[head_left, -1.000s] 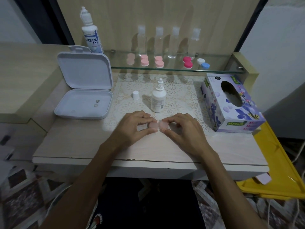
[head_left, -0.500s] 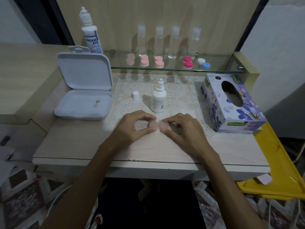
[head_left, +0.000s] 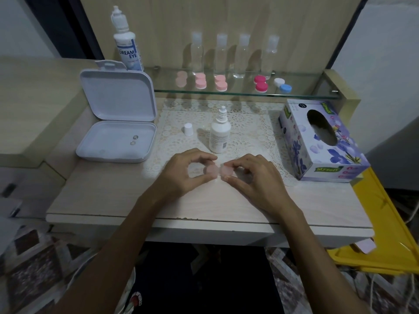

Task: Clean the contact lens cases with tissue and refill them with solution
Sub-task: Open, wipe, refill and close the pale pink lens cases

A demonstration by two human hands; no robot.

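Since 0.5 s ago, little has shifted. Left hand [head_left: 181, 172] and right hand [head_left: 251, 175] each pinch one cap of the pale pink lens case [head_left: 218, 171], just in front of the small solution bottle [head_left: 219, 135]. Case likely light, rigid, slippery; grip cap rims.

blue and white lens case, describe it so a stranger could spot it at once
Find the glass shelf along the back wall, above the tissue box. A row of lens cases sits on it; the blue and white case is at the far right end. All the others are pink or magenta.
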